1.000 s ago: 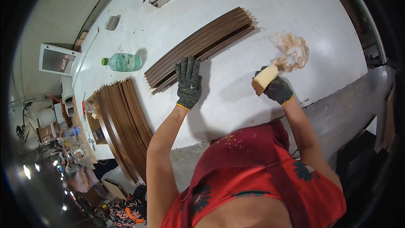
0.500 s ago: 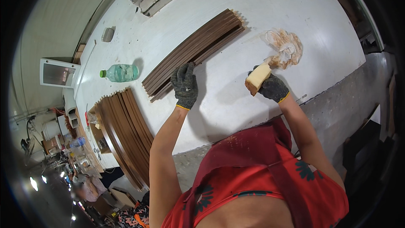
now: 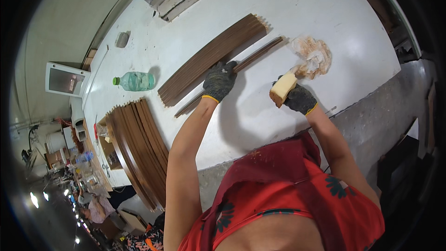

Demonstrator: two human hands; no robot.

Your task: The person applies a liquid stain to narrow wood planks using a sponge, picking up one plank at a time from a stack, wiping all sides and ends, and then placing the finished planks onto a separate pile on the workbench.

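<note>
Grasping brown strip (image 3: 259, 54); holding sponge (image 3: 284, 86)

White, smooth-topped table (image 3: 260, 125), surface lightly scuffed. Mid-table: bundle of long, brown wood-look strips (image 3: 211, 58) packed side by side, lying diagonally. Single slim brown strip (image 3: 260, 53) alongside, nearly parallel, gap between; contact with tabletop unclear. Right of these: crumpled white cloth-like wad (image 3: 316, 58), stained brown. Left: clear green-tinted plastic bottle (image 3: 137, 81), green cap; beyond it, small grey block (image 3: 122, 39). Far side: cluster of pale grey, dark-streaked blocks (image 3: 180, 2).
</note>
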